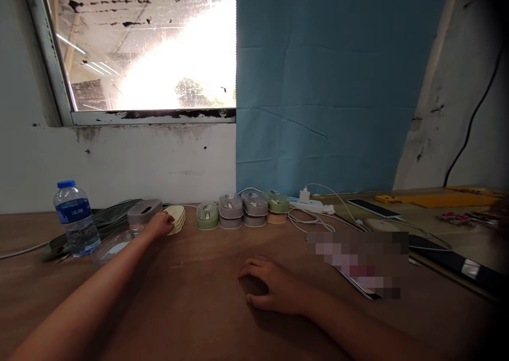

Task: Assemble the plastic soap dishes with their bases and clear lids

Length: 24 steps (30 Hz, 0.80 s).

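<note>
My left hand reaches to the back of the table, its fingers bent and closed on the near-left edge of a short stack of cream scalloped pieces. How many of them it grips is hidden. Just behind that hand is a mauve oval box with a dark slot in its top. My right hand rests on the brown tabletop, holding nothing, with fingers curved and the thumb apart. Beyond it, small lidded boxes line the wall: a green one, two stacks of mauve-grey ones, and a green box on an orange one.
At left stand a water bottle and a clear plastic container. A power strip with white cables lies at the back right, near a phone. A blurred-out flat item lies right of my right hand.
</note>
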### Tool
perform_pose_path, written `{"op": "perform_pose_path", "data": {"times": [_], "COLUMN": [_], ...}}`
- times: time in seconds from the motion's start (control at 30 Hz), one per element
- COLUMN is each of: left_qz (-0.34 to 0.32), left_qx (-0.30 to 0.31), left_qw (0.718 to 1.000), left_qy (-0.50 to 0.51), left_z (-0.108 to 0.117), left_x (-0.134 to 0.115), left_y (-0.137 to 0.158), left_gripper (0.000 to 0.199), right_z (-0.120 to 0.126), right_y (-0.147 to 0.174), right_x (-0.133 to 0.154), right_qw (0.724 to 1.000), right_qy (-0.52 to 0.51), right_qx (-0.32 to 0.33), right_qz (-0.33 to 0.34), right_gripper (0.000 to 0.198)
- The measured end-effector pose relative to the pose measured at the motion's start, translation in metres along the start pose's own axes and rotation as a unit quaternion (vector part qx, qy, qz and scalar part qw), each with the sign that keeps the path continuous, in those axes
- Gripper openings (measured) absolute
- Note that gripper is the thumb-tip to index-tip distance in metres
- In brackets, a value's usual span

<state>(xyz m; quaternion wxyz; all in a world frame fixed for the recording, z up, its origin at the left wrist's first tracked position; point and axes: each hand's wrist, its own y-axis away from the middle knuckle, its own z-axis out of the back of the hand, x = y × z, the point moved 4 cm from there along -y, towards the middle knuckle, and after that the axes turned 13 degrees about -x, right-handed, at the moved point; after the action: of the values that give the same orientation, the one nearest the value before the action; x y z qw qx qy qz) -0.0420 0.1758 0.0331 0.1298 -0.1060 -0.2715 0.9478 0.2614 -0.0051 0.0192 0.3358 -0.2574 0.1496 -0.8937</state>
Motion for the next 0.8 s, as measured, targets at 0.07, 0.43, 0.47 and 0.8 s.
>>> {"op": "perform_pose_path", "data": {"times": [0.07, 0.43, 0.47, 0.8], "left_qz": [0.006, -0.021, -0.012, 0.017], "left_qx": [-0.025, -0.11, -0.11, -0.139], "left_qw": [1.0, 0.991, 0.991, 0.982], "left_qy": [0.0, 0.075, 0.08, 0.127], "left_z": [0.001, -0.041, -0.047, -0.02], "left_x": [-0.002, -0.096, -0.102, -0.105], "left_y": [0.001, 0.0, 0.0, 0.037], "left_gripper": [0.028, 0.053, 0.055, 0.037], "right_z": [0.0, 0.0, 0.0, 0.0], "right_y": [0.0, 0.001, 0.001, 0.001], "right_x": [-0.001, -0.001, -0.001, 0.0], "right_qw": [1.0, 1.0, 1.0, 1.0], "right_qy": [0.0, 0.002, 0.001, 0.0], "right_qx": [-0.001, -0.009, -0.009, -0.002], "right_qz": [-0.001, 0.002, 0.003, 0.006], "right_gripper": [0.037, 0.032, 0.032, 0.031]}}
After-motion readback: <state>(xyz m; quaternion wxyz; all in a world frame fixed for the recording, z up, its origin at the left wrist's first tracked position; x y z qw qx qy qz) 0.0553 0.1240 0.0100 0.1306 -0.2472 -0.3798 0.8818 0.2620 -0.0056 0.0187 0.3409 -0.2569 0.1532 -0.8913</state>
